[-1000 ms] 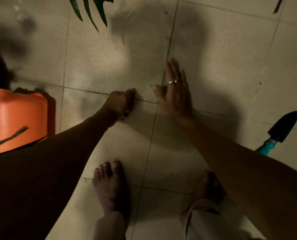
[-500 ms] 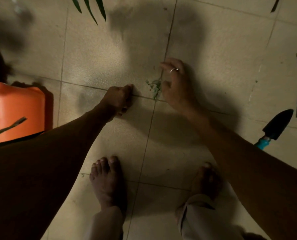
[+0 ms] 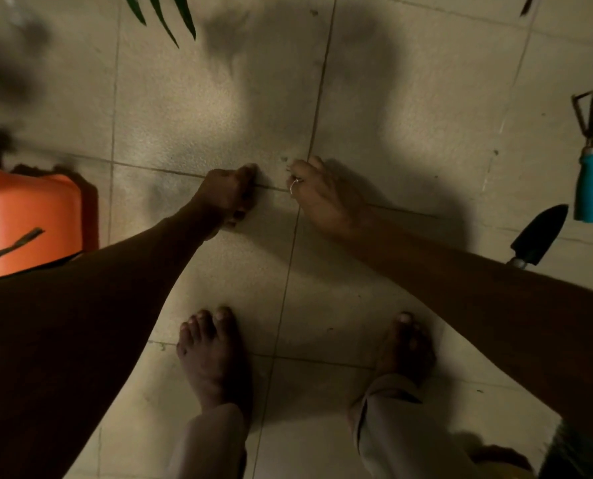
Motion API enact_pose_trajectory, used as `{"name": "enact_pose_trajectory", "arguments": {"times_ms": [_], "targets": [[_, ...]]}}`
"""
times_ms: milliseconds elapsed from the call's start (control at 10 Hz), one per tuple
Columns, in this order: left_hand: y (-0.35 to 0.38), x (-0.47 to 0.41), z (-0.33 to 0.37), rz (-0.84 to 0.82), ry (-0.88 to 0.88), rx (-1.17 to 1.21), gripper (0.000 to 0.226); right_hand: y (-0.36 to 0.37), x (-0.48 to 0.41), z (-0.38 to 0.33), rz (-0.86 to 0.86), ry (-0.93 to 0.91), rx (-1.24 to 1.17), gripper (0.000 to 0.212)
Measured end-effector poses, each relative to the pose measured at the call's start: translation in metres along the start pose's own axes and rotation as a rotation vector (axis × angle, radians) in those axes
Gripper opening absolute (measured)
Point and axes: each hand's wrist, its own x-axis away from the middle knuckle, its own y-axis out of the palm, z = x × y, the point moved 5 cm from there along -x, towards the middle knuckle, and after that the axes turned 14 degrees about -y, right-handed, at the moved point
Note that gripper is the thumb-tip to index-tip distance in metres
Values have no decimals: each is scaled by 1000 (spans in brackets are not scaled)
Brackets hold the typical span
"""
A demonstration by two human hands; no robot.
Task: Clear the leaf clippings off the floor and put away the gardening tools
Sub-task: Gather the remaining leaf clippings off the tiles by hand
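My right hand (image 3: 319,193), a ring on one finger, is curled on the tiled floor (image 3: 409,108) at a grout joint, its fingers closed over the green leaf clippings it raked together. A few tiny bits (image 3: 284,160) lie just beyond its fingertips. My left hand (image 3: 227,191) rests as a fist on the floor a short gap to the left; what it holds is hidden. A teal-handled hand rake (image 3: 590,188) and a black trowel (image 3: 540,236) lie on the floor at the right edge, the trowel's handle partly behind my right forearm.
An orange container (image 3: 29,216) stands at the left with a long leaf strip (image 3: 11,247) across it. Dark palm leaflets (image 3: 163,19) hang in at the top. My bare feet (image 3: 212,354) stand on the tiles below the hands.
My right hand went from flat on the floor to scraping green clippings together, then closed over them and slid toward the left fist. The left hand stayed put.
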Motion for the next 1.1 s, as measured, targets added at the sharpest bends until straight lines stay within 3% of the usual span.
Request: {"name": "enact_pose_trajectory", "arguments": {"times_ms": [100,200,300,500,600,700,900,1000,1100], "targets": [[-1,2,1,-1,-13,7,45,-1,4,-10,-21,-41,9,19],[0,6,2,33,-45,14,45,-3,6,-13,198,-15,33,12],[5,12,-2,92,-86,11,45,-6,9,-19,145,7,-102,13],[32,55,-22,31,-246,240,42,-14,49,-17,471,662,-1015,11],[43,79,-23,-34,-243,397,43,-25,67,-42,475,659,-1212,7],[52,96,-23,-131,-217,424,53,-40,84,-60,526,601,-1221,8],[76,121,-19,-326,-257,500,57,-51,102,-78,564,519,-981,35],[74,124,-23,-287,-266,529,48,-49,106,-84,510,406,-857,28],[64,125,-28,-183,-161,395,43,-46,107,-89,469,275,-900,24]]}}
